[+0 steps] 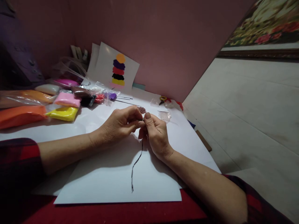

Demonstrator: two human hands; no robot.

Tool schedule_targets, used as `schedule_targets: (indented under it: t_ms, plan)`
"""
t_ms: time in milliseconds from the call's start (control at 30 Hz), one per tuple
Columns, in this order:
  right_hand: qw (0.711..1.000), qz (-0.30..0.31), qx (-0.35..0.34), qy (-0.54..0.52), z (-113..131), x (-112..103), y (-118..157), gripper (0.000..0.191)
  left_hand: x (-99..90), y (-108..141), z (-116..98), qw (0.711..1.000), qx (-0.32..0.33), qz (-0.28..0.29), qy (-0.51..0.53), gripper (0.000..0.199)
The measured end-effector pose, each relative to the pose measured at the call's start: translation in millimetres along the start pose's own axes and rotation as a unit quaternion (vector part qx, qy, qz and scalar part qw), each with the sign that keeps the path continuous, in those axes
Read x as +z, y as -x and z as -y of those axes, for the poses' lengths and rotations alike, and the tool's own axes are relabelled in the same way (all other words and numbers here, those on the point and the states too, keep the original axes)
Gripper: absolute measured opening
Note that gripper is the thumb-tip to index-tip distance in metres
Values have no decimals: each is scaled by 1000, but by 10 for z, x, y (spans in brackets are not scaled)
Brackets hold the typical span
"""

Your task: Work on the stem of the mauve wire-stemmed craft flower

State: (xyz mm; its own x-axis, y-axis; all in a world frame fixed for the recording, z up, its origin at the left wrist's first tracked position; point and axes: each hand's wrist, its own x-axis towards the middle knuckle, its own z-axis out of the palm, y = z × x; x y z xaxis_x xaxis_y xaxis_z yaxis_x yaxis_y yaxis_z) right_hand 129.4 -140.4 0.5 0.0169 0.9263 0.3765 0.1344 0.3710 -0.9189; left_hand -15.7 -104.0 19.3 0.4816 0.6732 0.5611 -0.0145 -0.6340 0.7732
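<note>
A thin dark twisted strand (133,172), which looks like wire or cord, hangs in a loose curve from between my hands over the white paper (112,189). My left hand (119,123) pinches at its upper end with thumb and forefinger. My right hand (156,132) meets it there, its thumb pressed on the same spot and its other fingers curled beneath. Just beyond the fingertips shows a small brownish-pink petalled piece (141,109), like a flower head. My fingers partly cover it, and I cannot tell whether it joins the strand.
Bags of coloured clay-like material, among them a yellow bag (63,113) and an orange bag (23,115), crowd the left. A card with colour patches (128,70) leans on the wall. Yellow-handled scissors (163,99) and a clear plastic packet (164,116) lie at the back right.
</note>
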Motion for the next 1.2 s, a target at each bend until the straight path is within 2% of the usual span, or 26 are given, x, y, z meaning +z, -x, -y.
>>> schedule_targets:
  t_ms: [267,400,533,700,800,1000,1100,1200]
  plan:
    - [1000,-7,3,-15,4,11,-4,46,3,19,88,996,63,-26,-60,14]
    - [996,-43,55,-57,12,-6,-69,47,17,36,80,993,80,-24,-88,11]
    - [989,-71,96,-89,-7,-29,-129,46,19,37,21,992,69,-27,-98,12]
    - [996,7,45,-80,-1,-16,-75,45,13,28,-24,999,23,-9,-47,13]
    - [997,39,25,-61,5,-15,-42,44,11,27,-19,998,16,-23,-50,14]
    - [997,53,41,-46,-12,-27,-48,47,-4,21,9,982,21,-92,-161,23]
    - [997,56,45,-35,-4,-26,-53,49,-11,17,4,981,21,-97,-166,19]
    - [997,56,42,-28,13,-23,-50,52,-17,13,5,984,24,-77,-159,20]
